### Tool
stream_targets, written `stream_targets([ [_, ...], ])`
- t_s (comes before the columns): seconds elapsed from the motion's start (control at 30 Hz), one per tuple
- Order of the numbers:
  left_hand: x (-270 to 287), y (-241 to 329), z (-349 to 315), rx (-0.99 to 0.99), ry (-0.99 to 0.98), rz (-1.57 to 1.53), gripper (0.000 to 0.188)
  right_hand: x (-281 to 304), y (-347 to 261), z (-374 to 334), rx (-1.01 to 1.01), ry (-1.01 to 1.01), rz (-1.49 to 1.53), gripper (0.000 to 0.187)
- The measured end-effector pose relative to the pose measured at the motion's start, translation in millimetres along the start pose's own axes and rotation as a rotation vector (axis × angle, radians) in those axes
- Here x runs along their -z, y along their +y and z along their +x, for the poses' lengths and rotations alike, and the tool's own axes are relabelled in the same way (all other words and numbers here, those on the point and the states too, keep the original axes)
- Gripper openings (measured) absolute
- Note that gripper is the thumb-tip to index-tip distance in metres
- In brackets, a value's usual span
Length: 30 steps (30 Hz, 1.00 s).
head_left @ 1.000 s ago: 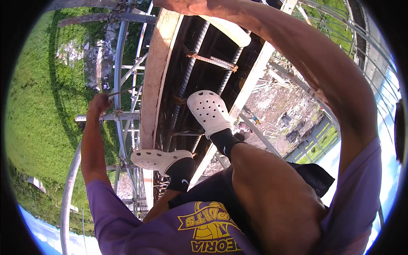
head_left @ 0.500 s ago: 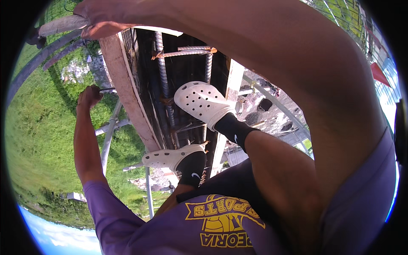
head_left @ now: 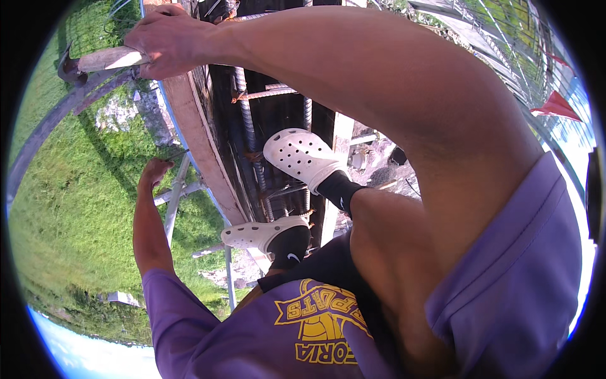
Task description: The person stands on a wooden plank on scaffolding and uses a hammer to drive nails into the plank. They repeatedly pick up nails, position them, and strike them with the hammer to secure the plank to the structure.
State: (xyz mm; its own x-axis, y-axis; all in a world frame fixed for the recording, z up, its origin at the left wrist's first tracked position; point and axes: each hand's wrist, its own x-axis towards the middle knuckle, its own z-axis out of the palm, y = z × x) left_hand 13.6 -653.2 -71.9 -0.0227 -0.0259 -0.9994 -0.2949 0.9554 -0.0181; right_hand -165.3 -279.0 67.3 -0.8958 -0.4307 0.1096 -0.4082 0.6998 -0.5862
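My right hand [head_left: 167, 41] is closed round the wooden handle of a hammer [head_left: 112, 59], its dark head pointing out to the left. That arm reaches across the top of a long wooden board [head_left: 196, 129]. Lower down, on the outer side of the board, my left hand [head_left: 154, 172] is closed on a thin dark rod [head_left: 179, 155] that points at the board's edge. The rod's exact kind is too small to make out. Beside the board, ribbed steel bars [head_left: 245, 107] tied with rusty wire run inside a dark, narrow form.
My feet in white clogs [head_left: 300, 155] stand across the form over the bars. A second board [head_left: 341, 136] edges its right side. Grey poles [head_left: 178, 199] and a curved pipe [head_left: 38, 148] stand outside it. Grass [head_left: 82, 221] lies far below on the left, rubble [head_left: 379, 167] on the right.
My right hand and the hammer have shifted right and slightly nearer. My left hand has come nearer and to the right, still closed on the thin rod. The view has shifted a little.
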Motion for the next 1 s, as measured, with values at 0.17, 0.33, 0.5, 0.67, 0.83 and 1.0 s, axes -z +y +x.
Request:
stream_targets([
  [0.17, -28.3, -23.6, 3.1, 0.055, 0.023, -0.088, 0.039, 13.3, -1.9, -0.6, -0.054, -0.237, -0.022, 0.051],
  [0.33, -26.2, -9.9, -10.7, 0.134, 0.092, 0.047, 0.038, 19.4, -4.6, 0.9, -0.059, -0.229, -0.019, 0.05],
  [0.5, -34.3, 0.5, -33.0, 0.227, 0.227, 0.178, 0.051, 17.9, -2.5, -2.0, -0.039, -0.189, 0.035, 0.047],
  [0.67, -31.0, 4.9, -32.7, 0.207, 0.183, 0.165, 0.045, 16.2, -0.7, -0.9, -0.014, -0.121, 0.108, 0.046],
  [0.83, -26.1, 1.8, -33.4, 0.038, 0.245, 0.436, 0.037, 12.6, 2.0, -4.8, -0.021, -0.147, -0.011, 0.05],
  [1.0, -25.8, -15.9, -49.3, 0.084, 0.464, 0.457, 0.03, 1.9, 7.8, -3.9, 0.042, -0.034, -0.063, 0.047],
])
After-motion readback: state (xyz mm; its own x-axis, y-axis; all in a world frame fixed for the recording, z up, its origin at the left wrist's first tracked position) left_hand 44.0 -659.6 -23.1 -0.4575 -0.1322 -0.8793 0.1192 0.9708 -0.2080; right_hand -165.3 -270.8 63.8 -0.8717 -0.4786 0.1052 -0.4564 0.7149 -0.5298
